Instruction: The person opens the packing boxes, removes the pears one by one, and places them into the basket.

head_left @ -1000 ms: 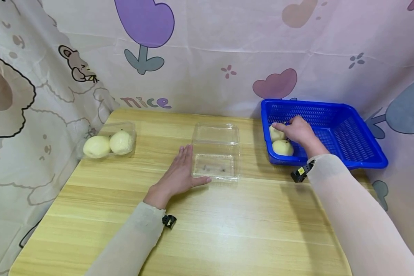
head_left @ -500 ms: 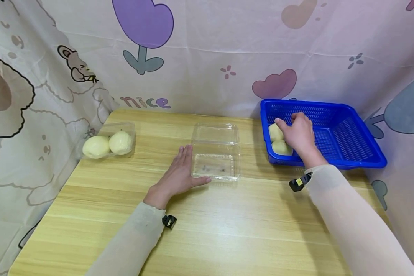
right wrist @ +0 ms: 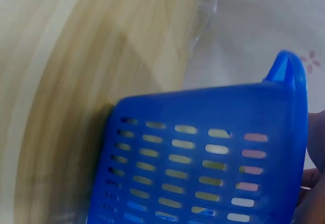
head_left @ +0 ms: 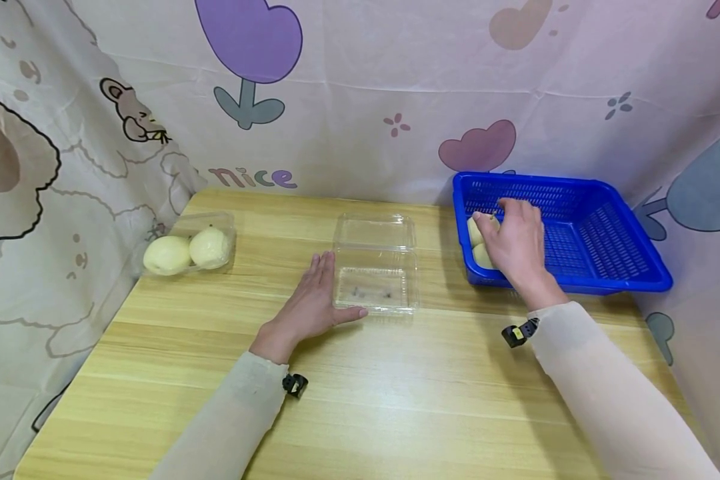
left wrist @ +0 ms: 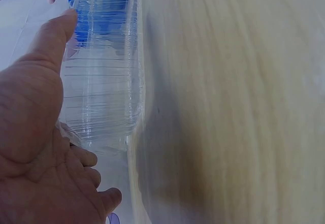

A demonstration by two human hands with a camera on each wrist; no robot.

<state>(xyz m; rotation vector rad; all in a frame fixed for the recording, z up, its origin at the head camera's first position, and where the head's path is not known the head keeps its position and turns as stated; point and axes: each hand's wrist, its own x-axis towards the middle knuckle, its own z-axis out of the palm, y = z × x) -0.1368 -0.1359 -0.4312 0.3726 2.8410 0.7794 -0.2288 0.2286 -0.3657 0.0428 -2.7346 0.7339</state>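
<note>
Left hand (head_left: 309, 300), centre frame: fingers straight, touching clear box (head_left: 379, 283). Right hand (head_left: 519, 244), frame right: half-curled over pears (head_left: 482, 258); grip unclear.

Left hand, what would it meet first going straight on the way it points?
Probably the clear box: the left hand is close beside it, pointing toward its open lid, though exact depth is hard to judge.

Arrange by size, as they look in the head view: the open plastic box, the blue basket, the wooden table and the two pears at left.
1. Wooden table
2. Blue basket
3. Open plastic box
4. Left pear and right pear: too alike to rank
</note>
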